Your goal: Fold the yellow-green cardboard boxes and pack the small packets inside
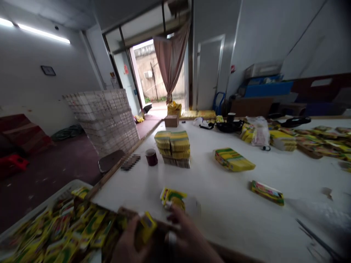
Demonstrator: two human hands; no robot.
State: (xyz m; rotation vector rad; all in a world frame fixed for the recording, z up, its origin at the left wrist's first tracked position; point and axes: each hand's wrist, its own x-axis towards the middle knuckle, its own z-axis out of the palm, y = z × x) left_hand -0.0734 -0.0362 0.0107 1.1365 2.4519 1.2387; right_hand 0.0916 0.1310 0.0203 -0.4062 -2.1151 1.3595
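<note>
Low in the view, my left hand (128,239) is closed round a small yellow printed packet (147,228), blurred by motion. My right hand (185,230) reaches over the table edge with its fingers apart, also blurred. Its fingertips are at the near side of another yellow and green packet (174,196) lying on the white table (208,186); whether they touch it I cannot tell. To the left of my left hand, a pale crate (78,184) holds many loose yellow packets (91,226).
A tall stack of yellow packets (174,148) stands beside a dark mug (151,157) and a phone-like object (131,162). A banded yellow bundle (233,159), a single pack (267,192) and scissors (315,235) lie right. White plastic crates (106,120) stand left of the table.
</note>
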